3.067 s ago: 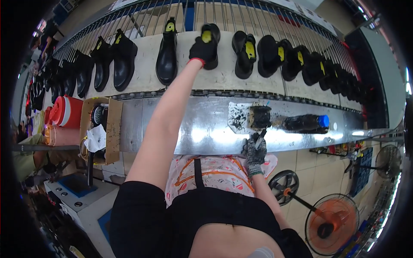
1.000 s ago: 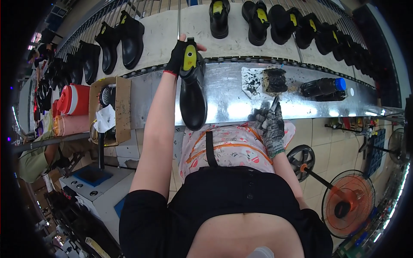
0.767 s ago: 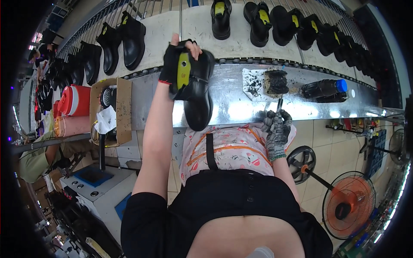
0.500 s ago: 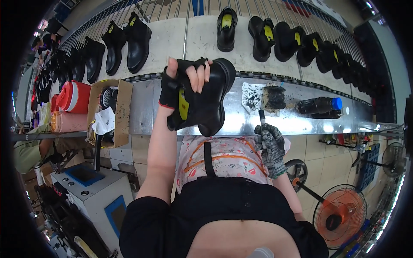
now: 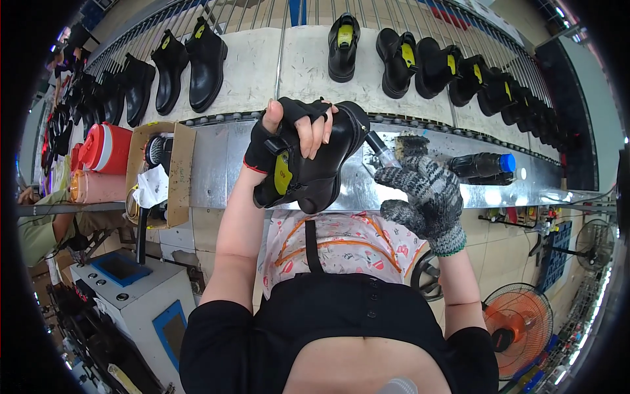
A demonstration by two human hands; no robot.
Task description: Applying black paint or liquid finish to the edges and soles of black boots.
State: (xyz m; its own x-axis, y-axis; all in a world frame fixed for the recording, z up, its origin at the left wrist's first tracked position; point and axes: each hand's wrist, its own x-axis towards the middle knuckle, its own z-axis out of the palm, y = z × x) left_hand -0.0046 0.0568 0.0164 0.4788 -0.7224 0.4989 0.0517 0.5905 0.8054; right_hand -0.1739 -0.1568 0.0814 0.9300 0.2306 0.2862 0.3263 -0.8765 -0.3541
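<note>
My left hand (image 5: pixel 308 131), in a black fingerless glove with red edging, grips a black ankle boot (image 5: pixel 325 164) over the metal worktop. The boot is tipped on its side, its yellow insole showing toward my wrist. My right hand (image 5: pixel 426 197), in a grey knitted glove, is closed round a slim pen-like applicator (image 5: pixel 382 150) with a dark end. That end is at the edge of the boot's toe; whether it touches cannot be made out. Behind the right hand, a dark, stained block (image 5: pixel 412 144) is partly hidden.
Black boots and shoes stand in rows on the pale conveyor (image 5: pixel 252 65) beyond a chain. A dark bottle with a blue cap (image 5: pixel 482 165) lies right. Left are a cardboard box (image 5: pixel 180 174) and red jug (image 5: pixel 108 148). An orange fan (image 5: pixel 518 328) stands lower right.
My right hand has risen from near my lap up over the worktop, bringing the applicator to the boot's toe. The held boot has shifted and turned slightly. The conveyor's boots have slid slightly left.
</note>
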